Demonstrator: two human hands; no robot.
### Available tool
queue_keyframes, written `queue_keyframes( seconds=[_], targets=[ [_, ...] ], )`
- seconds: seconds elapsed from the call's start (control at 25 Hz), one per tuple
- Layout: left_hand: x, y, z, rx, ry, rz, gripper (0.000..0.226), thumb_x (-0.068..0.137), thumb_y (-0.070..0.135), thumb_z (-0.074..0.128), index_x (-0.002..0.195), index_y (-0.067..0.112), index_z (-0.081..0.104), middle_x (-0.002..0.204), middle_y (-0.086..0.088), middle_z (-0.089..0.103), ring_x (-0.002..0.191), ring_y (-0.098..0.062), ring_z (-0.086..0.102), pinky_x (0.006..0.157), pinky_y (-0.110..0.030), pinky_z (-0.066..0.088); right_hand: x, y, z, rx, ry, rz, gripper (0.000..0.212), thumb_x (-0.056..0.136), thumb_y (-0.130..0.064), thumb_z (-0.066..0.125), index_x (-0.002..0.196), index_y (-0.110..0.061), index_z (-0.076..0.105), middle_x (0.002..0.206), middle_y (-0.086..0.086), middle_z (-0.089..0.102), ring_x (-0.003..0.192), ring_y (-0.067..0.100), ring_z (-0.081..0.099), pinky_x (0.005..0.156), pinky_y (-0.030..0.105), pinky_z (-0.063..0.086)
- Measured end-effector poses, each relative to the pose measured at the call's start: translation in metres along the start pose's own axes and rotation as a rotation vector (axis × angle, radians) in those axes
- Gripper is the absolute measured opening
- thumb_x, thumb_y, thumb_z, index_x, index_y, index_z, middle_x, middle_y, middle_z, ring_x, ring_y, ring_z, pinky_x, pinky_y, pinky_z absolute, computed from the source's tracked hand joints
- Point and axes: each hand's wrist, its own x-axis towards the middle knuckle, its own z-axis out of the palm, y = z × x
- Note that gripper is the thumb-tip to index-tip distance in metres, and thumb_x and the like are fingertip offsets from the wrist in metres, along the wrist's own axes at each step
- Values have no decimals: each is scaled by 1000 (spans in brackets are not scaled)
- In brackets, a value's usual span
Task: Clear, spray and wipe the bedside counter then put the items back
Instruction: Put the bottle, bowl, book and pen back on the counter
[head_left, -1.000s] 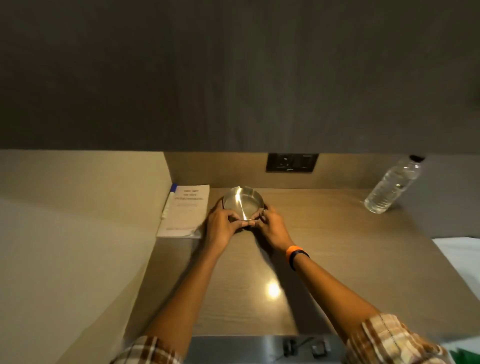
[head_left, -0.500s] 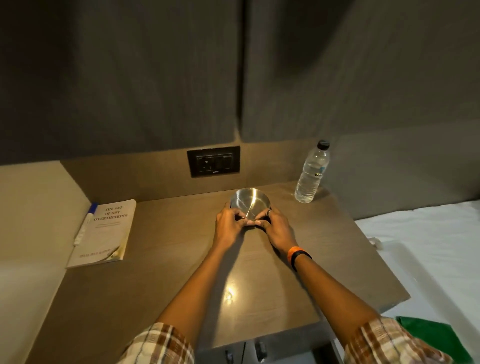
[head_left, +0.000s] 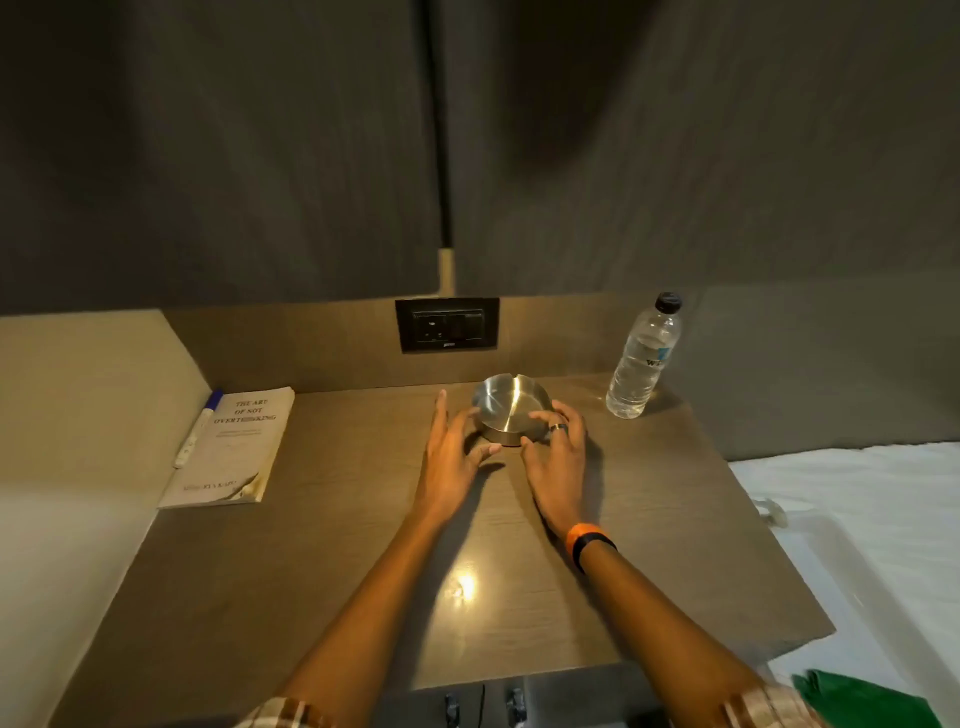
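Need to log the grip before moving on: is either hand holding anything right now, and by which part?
Nothing is held. The left hand and right hand are open on either side of the metal ashtray, which sits on the counter.

A bedroom: wooden bedside counter (head_left: 649, 519) beside a white-sheeted bed (head_left: 857, 509), with wall socket (head_left: 447, 323).

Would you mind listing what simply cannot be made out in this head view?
- Front base of the metal ashtray: hidden by the left hand and right hand.
- Small print on the book: blurred.
- Bottle label: too small.
- Green cloth: cut off by the frame's bottom edge.
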Motion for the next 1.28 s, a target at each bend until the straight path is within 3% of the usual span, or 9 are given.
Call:
queue_keyframes(
  seconds=[0.12, 0.32, 0.52, 0.64, 0.76, 0.92, 1.0, 1.16, 1.28],
  targets=[
    [-22, -24, -42, 151, 175, 1, 57, 87, 30, 74, 138, 35, 48, 164, 6, 18, 145, -7, 24, 109, -27, 35, -25, -26, 41, -50, 15, -130, 26, 93, -20, 64, 117, -26, 60, 142, -11, 37, 117, -9, 44, 101, 22, 49],
    [-36, -106, -153, 383, 441, -160, 45, 98, 29, 60, 140, 18, 52, 148, -12, 45, 136, -29, 43, 111, -45, 42, -49, -105, 156, 78, -355, -192, 26, 97, -27, 59, 123, -27, 57, 130, -16, 40, 114, -3, 54, 102, 30, 54],
    [-16, -160, -229, 603, 196, -447, 46, 100, 25, 55, 143, 14, 44, 154, -15, 30, 141, -32, 33, 113, -44, 42, -55, -164, 244, 29, -542, -143, 34, 98, -34, 59, 126, -16, 62, 123, 2, 57, 102, 17, 63, 95, 36, 55],
    [-2, -171, -238, 791, 23, -418, 40, 98, 22, 58, 134, 8, 50, 148, -21, 37, 136, -36, 38, 113, -43, 39, -53, -172, 271, -69, -544, -94, 29, 99, -23, 60, 123, -10, 67, 118, 15, 67, 97, 25, 68, 93, 37, 56],
    [11, -173, -239, 888, 20, -341, 33, 99, 23, 58, 129, 9, 53, 134, -20, 52, 122, -33, 46, 106, -38, 40, -54, -168, 278, -88, -473, -77, 19, 95, -9, 62, 109, -7, 75, 117, 14, 69, 106, 26, 66, 89, 24, 49],
    [19, -177, -241, 690, 88, -295, 33, 99, 19, 59, 129, 8, 57, 129, -18, 58, 117, -32, 55, 99, -37, 49, -53, -171, 270, 50, -486, 9, 20, 91, -2, 66, 110, -4, 73, 114, 13, 72, 101, 20, 68, 97, 30, 55],
    [19, -169, -230, 395, 109, -285, 27, 96, 9, 62, 122, 9, 67, 127, -14, 64, 118, -29, 59, 94, -32, 50, -51, -169, 256, 220, -421, 119, 24, 91, 3, 65, 114, -4, 69, 109, 8, 74, 93, 11, 68, 95, 33, 58],
    [16, -134, -183, -171, 3, -293, 27, 89, 7, 71, 115, 13, 73, 117, -8, 74, 105, -18, 69, 74, -13, 49, -43, -146, 215, 300, -331, 172, 36, 90, 7, 58, 123, -7, 66, 115, 5, 72, 104, 14, 68, 87, 16, 56],
    [12, -117, -147, -313, -108, -311, 39, 85, 7, 76, 123, 11, 69, 123, -9, 71, 104, -17, 69, 88, -25, 58, -35, -126, 180, 207, -353, 125, 37, 84, 7, 58, 115, -10, 72, 105, 7, 76, 102, 21, 71, 93, 35, 58]
  ],
)
